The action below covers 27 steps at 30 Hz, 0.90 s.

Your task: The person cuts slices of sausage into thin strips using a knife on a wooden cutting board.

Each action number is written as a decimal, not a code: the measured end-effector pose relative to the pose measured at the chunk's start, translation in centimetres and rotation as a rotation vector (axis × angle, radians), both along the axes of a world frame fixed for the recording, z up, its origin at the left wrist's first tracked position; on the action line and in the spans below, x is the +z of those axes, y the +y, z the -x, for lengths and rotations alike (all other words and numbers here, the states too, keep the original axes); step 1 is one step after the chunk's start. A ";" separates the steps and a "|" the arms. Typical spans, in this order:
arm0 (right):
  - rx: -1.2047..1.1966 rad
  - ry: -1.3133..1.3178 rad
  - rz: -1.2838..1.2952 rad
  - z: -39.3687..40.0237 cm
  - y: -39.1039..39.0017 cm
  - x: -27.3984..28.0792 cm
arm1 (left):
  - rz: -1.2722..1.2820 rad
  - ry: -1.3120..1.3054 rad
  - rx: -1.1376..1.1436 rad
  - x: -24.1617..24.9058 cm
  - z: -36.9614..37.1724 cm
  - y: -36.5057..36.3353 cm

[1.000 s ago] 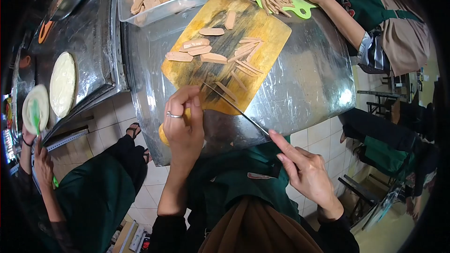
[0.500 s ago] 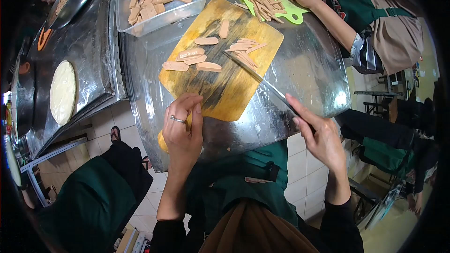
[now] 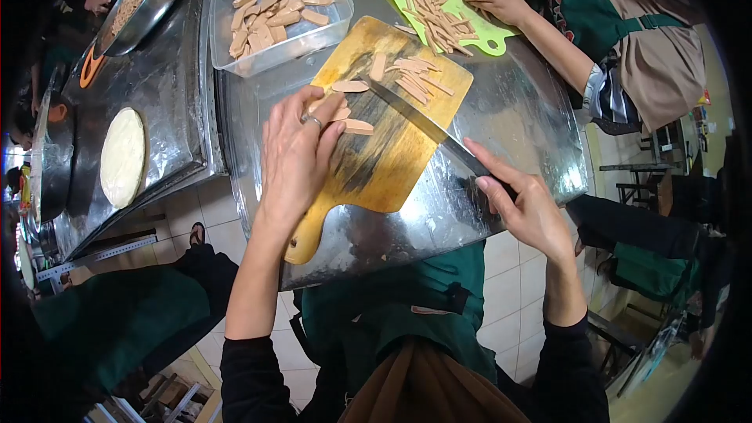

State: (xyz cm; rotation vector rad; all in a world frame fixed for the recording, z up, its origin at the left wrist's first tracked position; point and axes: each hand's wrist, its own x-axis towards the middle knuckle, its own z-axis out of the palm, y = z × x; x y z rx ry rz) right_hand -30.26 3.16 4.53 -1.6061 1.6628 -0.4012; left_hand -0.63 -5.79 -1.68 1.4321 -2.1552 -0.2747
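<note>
My right hand [image 3: 534, 215] grips the dark handle of a kitchen knife [image 3: 411, 115], its index finger along the top. The blade lies slanted over the wooden cutting board [image 3: 376, 180], its tip near a sausage slice [image 3: 350, 86]. My left hand [image 3: 296, 145], with a ring on one finger, reaches over the board's left side. Its fingers are apart above several sausage slices [image 3: 358, 127], partly hiding them; I cannot make out any slice held. Thin sausage strips [image 3: 415, 78] lie right of the blade, and another slice [image 3: 378, 66] lies behind it.
A clear plastic container [image 3: 345, 27] of sausage pieces stands behind the board. Beside it, a co-worker's hands [image 3: 501, 0] work at a green cutting board [image 3: 497, 45] with strips and small bits. Flattened dough [image 3: 123, 158] and a pan [image 3: 149, 19] sit on the left table.
My left hand has moved forward from the board's near edge onto the slices, its fingers spreading. The knife has shifted slightly left, and the strips lie more spread out. The view has shifted a little.
</note>
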 end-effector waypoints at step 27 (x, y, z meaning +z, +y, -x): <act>-0.042 -0.067 0.021 0.7 3.1 -1.8 | -0.216 -0.015 -0.132 1.2 -2.3 -3.4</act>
